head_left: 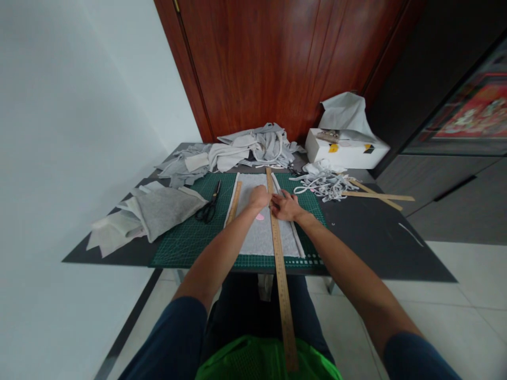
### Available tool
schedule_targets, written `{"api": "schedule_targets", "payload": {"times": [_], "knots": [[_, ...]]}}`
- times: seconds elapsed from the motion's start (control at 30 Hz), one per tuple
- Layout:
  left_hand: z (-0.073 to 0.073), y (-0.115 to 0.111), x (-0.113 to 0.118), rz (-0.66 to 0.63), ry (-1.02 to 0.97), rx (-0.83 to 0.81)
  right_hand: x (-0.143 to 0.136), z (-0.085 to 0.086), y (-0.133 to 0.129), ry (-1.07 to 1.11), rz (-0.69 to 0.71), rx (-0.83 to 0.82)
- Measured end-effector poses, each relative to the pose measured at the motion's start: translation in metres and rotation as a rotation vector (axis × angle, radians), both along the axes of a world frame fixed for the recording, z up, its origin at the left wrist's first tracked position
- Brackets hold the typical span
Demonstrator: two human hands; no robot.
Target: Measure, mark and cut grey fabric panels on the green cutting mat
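A light grey fabric piece (pixel 253 243) lies on the green cutting mat (pixel 178 243). Along its right part runs a long wooden ruler (pixel 278 245), which reaches past the table's front edge toward me. My left hand (pixel 259 197) is closed at the ruler's left edge; what its fingers hold, if anything, is hidden. Fingers apart, my right hand (pixel 287 206) rests on the fabric, its fingertips at the ruler's right edge. A shorter wooden strip (pixel 235 200) lies along the fabric's left side. Below my left hand shows a small pink patch (pixel 260 217).
Black scissors (pixel 208 209) lie left of the fabric. Folded grey fabric (pixel 166 208) covers the left side; more cloth (pixel 245 148) is heaped at the back. Right of the mat are fabric scraps (pixel 325 182), crossed wooden strips (pixel 380 196) and a white box (pixel 344 150).
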State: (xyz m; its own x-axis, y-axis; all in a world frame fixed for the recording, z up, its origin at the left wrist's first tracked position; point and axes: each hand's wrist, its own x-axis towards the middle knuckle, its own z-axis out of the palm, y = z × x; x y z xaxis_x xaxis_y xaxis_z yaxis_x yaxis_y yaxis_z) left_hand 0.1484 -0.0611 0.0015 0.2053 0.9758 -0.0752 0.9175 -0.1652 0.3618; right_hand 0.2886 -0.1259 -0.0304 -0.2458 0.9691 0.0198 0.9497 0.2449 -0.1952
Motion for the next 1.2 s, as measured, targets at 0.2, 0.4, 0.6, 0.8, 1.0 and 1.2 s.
{"api": "schedule_targets", "payload": {"times": [0.2, 0.4, 0.6, 0.8, 1.0, 1.2], "knots": [[-0.021, 0.011, -0.028, -0.213, 0.091, 0.273, -0.002, -0.004, -0.001, 0.008, -0.008, 0.006], [-0.029, 0.028, -0.035, -0.27, 0.176, 0.212, -0.004, -0.006, -0.007, 0.023, -0.026, 0.037], [-0.037, 0.033, -0.036, -0.292, 0.201, 0.121, -0.003, -0.009, -0.014, 0.04, -0.039, 0.025], [-0.037, 0.03, -0.035, -0.293, 0.177, 0.124, 0.004, -0.007, -0.013, 0.004, -0.04, 0.019], [-0.038, 0.03, -0.036, -0.294, 0.148, 0.13, 0.013, -0.004, -0.014, -0.008, -0.056, 0.007], [-0.04, 0.031, -0.036, -0.303, 0.122, 0.138, 0.02, -0.004, -0.021, 0.022, -0.047, 0.037]]}}
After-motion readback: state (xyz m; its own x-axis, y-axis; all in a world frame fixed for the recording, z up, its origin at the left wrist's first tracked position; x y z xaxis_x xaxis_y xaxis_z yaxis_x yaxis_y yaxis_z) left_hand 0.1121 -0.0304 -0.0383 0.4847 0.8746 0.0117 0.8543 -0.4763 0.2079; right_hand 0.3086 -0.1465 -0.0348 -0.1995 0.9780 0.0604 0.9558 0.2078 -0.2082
